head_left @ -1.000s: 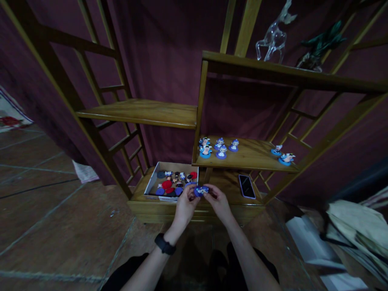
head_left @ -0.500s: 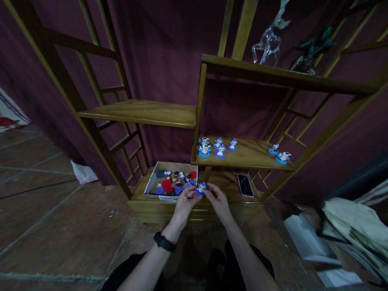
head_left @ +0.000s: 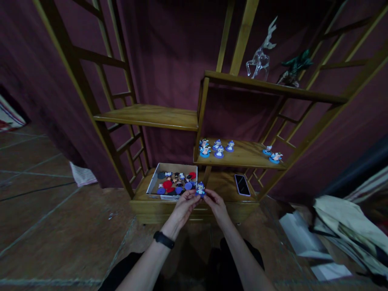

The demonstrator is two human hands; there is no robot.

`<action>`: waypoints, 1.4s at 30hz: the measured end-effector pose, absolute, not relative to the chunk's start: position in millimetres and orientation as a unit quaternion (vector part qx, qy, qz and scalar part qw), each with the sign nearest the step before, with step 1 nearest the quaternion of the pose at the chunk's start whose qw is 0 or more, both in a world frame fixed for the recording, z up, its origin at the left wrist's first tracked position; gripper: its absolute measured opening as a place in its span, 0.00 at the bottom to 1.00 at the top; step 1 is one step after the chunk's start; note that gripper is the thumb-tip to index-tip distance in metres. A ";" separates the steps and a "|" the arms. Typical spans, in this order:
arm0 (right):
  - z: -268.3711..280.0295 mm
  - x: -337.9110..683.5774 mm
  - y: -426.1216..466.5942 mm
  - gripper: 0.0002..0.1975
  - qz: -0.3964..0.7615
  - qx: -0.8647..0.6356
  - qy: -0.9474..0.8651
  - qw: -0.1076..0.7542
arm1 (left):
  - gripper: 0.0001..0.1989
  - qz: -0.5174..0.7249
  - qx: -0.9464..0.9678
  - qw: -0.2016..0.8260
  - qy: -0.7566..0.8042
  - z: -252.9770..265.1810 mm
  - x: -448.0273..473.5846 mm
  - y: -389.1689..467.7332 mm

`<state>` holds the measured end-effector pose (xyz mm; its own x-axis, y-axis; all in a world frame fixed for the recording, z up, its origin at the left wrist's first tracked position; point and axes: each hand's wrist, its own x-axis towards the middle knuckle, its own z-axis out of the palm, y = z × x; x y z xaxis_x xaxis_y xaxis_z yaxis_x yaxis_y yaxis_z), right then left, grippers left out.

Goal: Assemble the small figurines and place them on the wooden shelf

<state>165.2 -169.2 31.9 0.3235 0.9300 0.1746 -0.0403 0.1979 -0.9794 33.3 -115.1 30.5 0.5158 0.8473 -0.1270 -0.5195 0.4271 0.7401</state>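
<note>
Figurine (head_left: 200,189) in left hand (head_left: 184,205), right hand (head_left: 216,205); box rim (head_left: 165,197) near, phone (head_left: 242,185) apart.

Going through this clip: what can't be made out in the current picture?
- Head view: parts of the held figurine's base, covered by fingers of the left hand and right hand.
- Head view: how many pieces fill the box; they overlap.
- Head view: lower part of the rear-left figurine, behind the front-left figurine.
- Head view: the shelf unit's top, cut off by the upper edge.
</note>
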 end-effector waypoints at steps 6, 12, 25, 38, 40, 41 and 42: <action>26.8 162.3 -187.0 0.20 0.462 -0.472 -0.328 0.675 | 0.14 0.403 0.360 0.806 0.242 35.2 31.6 -127.2; 36.1 155.0 -202.8 0.19 0.490 -0.435 -0.333 0.678 | 0.21 0.401 0.442 0.760 0.256 34.9 31.4 -133.7; 41.5 149.3 -216.3 0.21 0.487 -0.423 -0.330 0.689 | 0.14 0.435 0.668 0.542 0.266 39.7 27.9 -158.0; 39.4 154.7 -215.8 0.15 0.486 -0.430 -0.283 0.706 | 0.16 0.465 0.591 0.590 0.295 34.7 39.6 -150.1; 37.0 156.3 -215.1 0.17 0.478 -0.449 -0.267 0.706 | 0.17 0.448 0.540 0.643 0.308 29.4 42.4 -144.6; 36.1 156.8 -214.8 0.18 0.475 -0.457 -0.262 0.705 | 0.17 0.434 0.519 0.668 0.309 28.0 42.9 -142.6; 35.5 157.3 -214.6 0.20 0.472 -0.463 -0.260 0.704 | 0.18 0.420 0.502 0.691 0.308 27.4 42.9 -141.1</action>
